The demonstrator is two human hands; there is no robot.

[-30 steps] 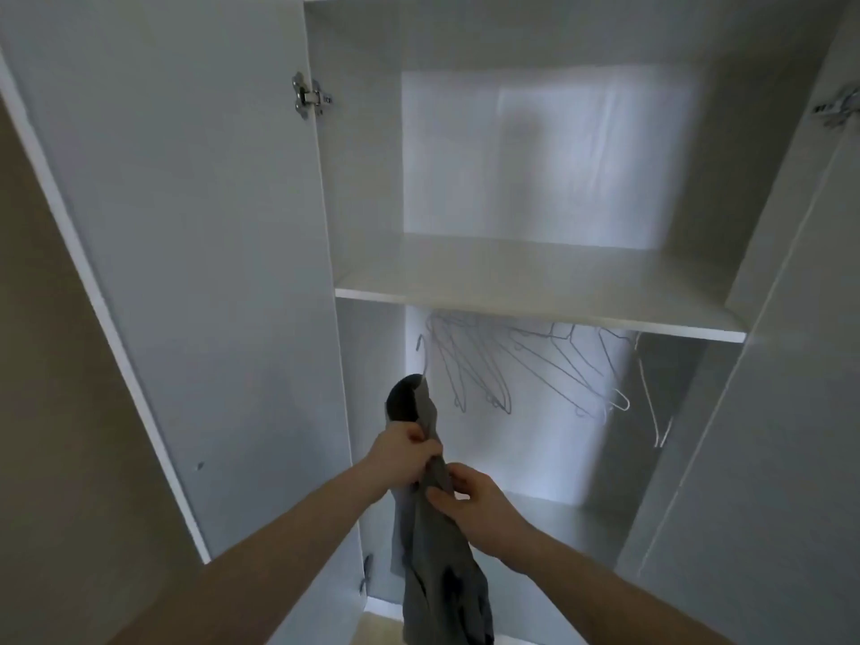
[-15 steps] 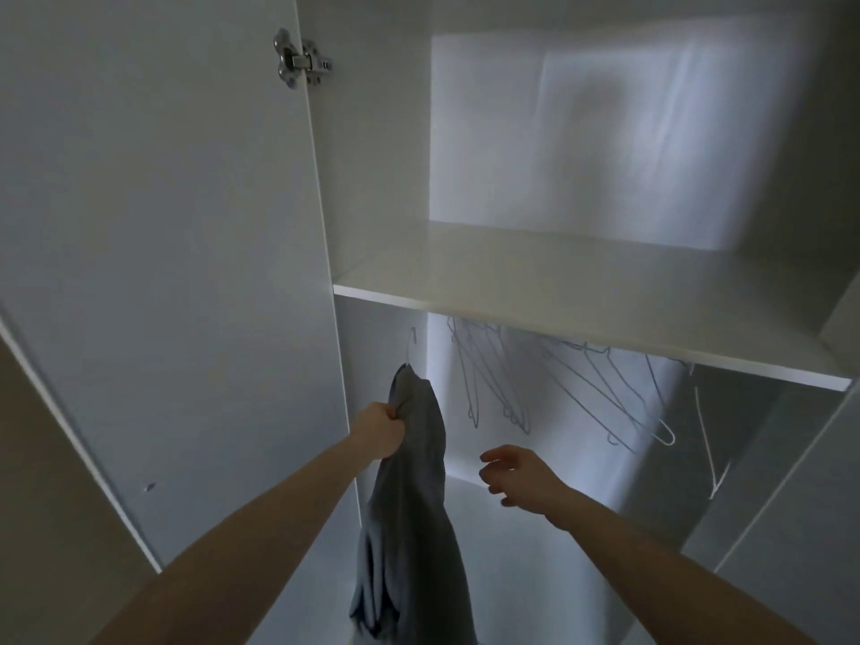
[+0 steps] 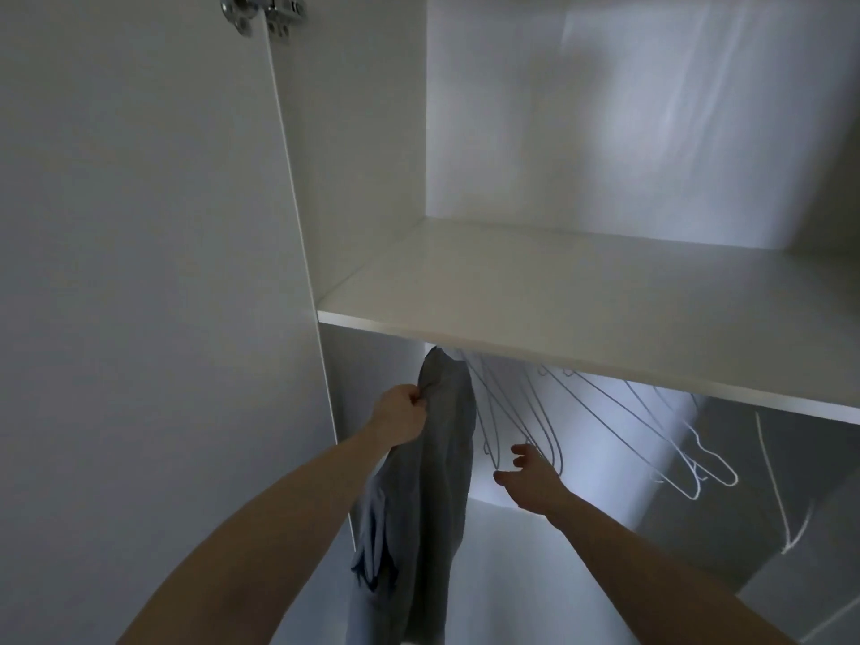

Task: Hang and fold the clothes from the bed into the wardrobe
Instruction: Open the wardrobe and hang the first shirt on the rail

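the left hand (image 3: 399,415) is raised inside the open white wardrobe (image 3: 377,169), its fingers curled tight around a fold of a grey garment (image 3: 430,463) near the garment's top. the garment hangs long and limp from that grip, its top reaching up to just under the front edge of the wardrobe shelf (image 3: 581,290) and its lower part trailing down past the left forearm and out of view at the bottom. whether it sits on a hanger cannot be told — the top of it is lost in the shadow under the shelf. the right hand (image 3: 530,481) is to the right of the garment and apart from it, fingers loose and spread, holding nothing, its fingertips close to the lower loops of a bunch of thin white wire hangers (image 3: 526,412); contact with them cannot be told. those hangers hang below the shelf and fan out to the right, with more of them (image 3: 698,463) further right against the back panel and one lone hanger (image 3: 786,509) at the far right. the left door (image 3: 139,272) stands open — a metal hinge (image 3: 265,11) shows at its top edge.
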